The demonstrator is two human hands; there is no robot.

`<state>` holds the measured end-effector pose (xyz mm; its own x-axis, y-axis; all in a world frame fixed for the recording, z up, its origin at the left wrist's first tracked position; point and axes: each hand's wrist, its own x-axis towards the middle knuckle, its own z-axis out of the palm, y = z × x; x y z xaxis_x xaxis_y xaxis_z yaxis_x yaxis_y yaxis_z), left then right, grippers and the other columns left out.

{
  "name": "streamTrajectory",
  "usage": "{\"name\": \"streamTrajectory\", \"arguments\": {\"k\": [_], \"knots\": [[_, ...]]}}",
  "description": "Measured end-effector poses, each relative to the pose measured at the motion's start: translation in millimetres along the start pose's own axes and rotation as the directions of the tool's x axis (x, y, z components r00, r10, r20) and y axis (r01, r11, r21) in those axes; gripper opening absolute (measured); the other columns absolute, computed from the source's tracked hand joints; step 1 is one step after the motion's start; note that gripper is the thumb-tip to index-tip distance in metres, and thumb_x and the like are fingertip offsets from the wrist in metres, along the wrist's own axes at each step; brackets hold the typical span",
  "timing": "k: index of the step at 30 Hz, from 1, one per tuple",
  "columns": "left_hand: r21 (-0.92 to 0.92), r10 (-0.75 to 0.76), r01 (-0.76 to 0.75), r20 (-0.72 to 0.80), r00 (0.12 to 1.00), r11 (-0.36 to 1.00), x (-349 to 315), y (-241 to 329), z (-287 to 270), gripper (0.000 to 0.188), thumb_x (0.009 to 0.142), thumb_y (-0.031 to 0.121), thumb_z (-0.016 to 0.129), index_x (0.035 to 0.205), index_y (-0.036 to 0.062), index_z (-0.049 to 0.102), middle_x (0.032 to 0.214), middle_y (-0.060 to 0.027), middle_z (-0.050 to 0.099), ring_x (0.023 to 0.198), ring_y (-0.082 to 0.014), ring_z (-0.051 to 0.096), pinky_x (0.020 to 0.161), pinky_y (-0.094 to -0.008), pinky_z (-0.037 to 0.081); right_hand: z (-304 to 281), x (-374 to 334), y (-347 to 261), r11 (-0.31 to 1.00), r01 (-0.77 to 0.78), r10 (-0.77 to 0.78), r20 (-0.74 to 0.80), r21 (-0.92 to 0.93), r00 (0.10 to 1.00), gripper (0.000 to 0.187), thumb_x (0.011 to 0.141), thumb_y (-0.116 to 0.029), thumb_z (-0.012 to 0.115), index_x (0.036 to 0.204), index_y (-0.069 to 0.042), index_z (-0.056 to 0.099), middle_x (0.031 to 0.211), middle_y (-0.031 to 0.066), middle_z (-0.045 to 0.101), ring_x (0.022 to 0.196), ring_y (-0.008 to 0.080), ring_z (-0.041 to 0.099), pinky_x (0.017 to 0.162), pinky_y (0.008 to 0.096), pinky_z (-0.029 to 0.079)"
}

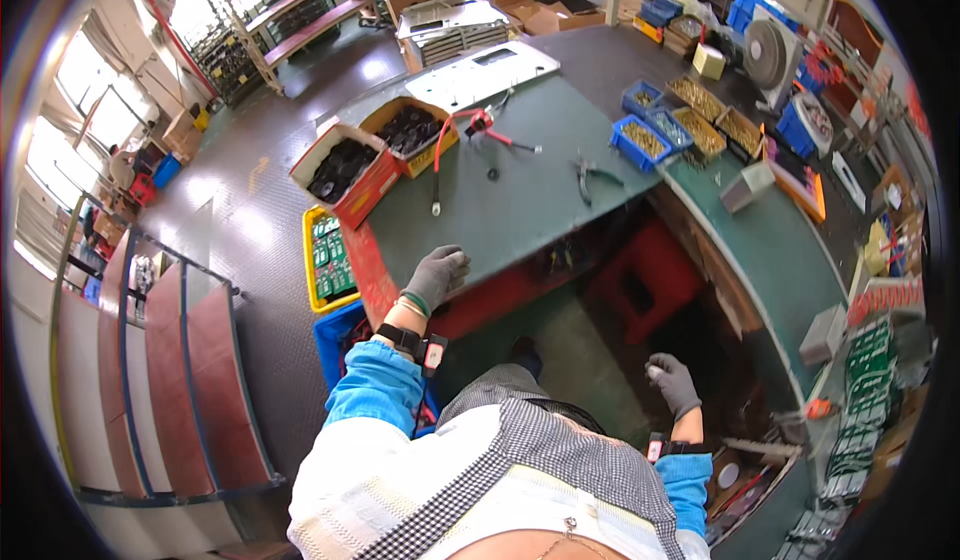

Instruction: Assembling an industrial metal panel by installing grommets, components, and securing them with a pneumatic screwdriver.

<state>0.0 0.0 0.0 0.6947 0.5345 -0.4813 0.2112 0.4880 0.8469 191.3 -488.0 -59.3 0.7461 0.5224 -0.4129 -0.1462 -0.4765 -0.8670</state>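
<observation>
My left hand (pixel 436 278), in a grey glove with pale fingertips, hovers by the front left corner of the green-topped workbench (pixel 500 205). Its fingers are loosely bent, and I see nothing held in them. Low on the right, my right hand (pixel 677 384) wears a matching glove. It hangs above the floor, fingers slightly curled, with no object showing in it. On the bench lie a red-handled tool with a red cable (pixel 480 122) and open pliers (pixel 590 178). Two cardboard boxes of black round parts, a red one (pixel 372 182) and a yellow one (pixel 440 148), stand at its left edge.
A yellow crate (pixel 318 295) of green circuit boards sits left of the bench, above a blue crate (pixel 328 345). Blue screw bins (pixel 632 150) stand at the right. A red stool (pixel 640 285) is under the bench. A side counter (pixel 790 250) curves along my right.
</observation>
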Motion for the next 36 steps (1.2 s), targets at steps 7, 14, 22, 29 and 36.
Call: {"name": "streamTrajectory", "arguments": {"k": [7, 14, 22, 29, 36], "knots": [[-0.06, 0.163, -0.177, -0.191, 0.968, 0.982, 133.7, 69.6, 19.6, 0.039, 0.091, 0.012, 0.06, 0.128, 0.0026, 0.051, 0.107, -0.0075, 0.065, 0.089, -0.0153, 0.063, 0.071, -0.0272, 0.052, -56.7, 116.1, -140.0, 0.977, 0.062, -0.037, -0.124, 0.203, 0.992, 0.023, 0.087, -0.002, 0.058, 0.109, -0.006, 0.06, 0.094, 0.0034, 0.064, 0.081, 0.0112, 0.061, 0.065, 0.0246, 0.05], [-0.064, 0.25, -0.306, -0.434, 0.866, 0.95, 160.3, 71.6, -2.6, 0.033, 0.092, 0.012, 0.058, 0.124, 0.0039, 0.054, 0.103, -0.0064, 0.066, 0.085, -0.0129, 0.063, 0.068, -0.0265, 0.052, -43.9, 302.9, -292.6, 0.867, 0.188, -0.264, 0.105, 0.461, 0.959, 0.032, 0.092, -0.018, 0.056, 0.12, -0.003, 0.054, 0.106, 0.0074, 0.064, 0.092, 0.0185, 0.062, 0.08, 0.0317, 0.051], [-0.307, -0.042, -0.268, -0.726, 0.687, 0.913, 110.9, 44.9, 15.5, 0.036, 0.094, 0.012, 0.053, 0.129, 0.0053, 0.049, 0.107, -0.008, 0.066, 0.085, -0.0149, 0.064, 0.068, -0.0255, 0.051, 35.3, 647.9, -408.2, 0.625, -0.206, -0.056, 0.307, 0.753, 0.95, 0.037, 0.095, -0.021, 0.054, 0.126, -0.001, 0.049, 0.118, 0.0126, 0.06, 0.105, 0.0249, 0.058, 0.087, 0.0381, 0.049], [-0.288, -0.146, -0.337, -0.91, 0.389, 0.896, 69.7, 36.0, 53.3, 0.034, 0.095, 0.011, 0.052, 0.128, 0.0047, 0.047, 0.105, -0.0098, 0.064, 0.081, -0.0153, 0.064, 0.061, -0.0251, 0.051, 118.6, 854.4, -421.5, 0.766, -0.19, 0.053, 0.235, 0.614, 0.971, 0.041, 0.093, -0.027, 0.054, 0.128, -0.006, 0.051, 0.125, 0.0124, 0.057, 0.118, 0.0264, 0.052, 0.096, 0.046, 0.042], [-0.188, -0.157, -0.286, -0.979, 0.129, 0.94, 33.4, 48.9, 39.6, 0.023, 0.088, 0.012, 0.058, 0.11, 0.0043, 0.055, 0.083, -0.0044, 0.056, 0.065, -0.0105, 0.056, 0.049, -0.0229, 0.045, 156.8, 932.3, -416.2, 0.999, -0.048, 0.048, 0.091, 0.001, 0.995, 0.014, 0.084, -0.018, 0.065, 0.093, -0.009, 0.065, 0.085, 0.0076, 0.064, 0.062, 0.02, 0.059, 0.045, 0.0349, 0.043]]}}
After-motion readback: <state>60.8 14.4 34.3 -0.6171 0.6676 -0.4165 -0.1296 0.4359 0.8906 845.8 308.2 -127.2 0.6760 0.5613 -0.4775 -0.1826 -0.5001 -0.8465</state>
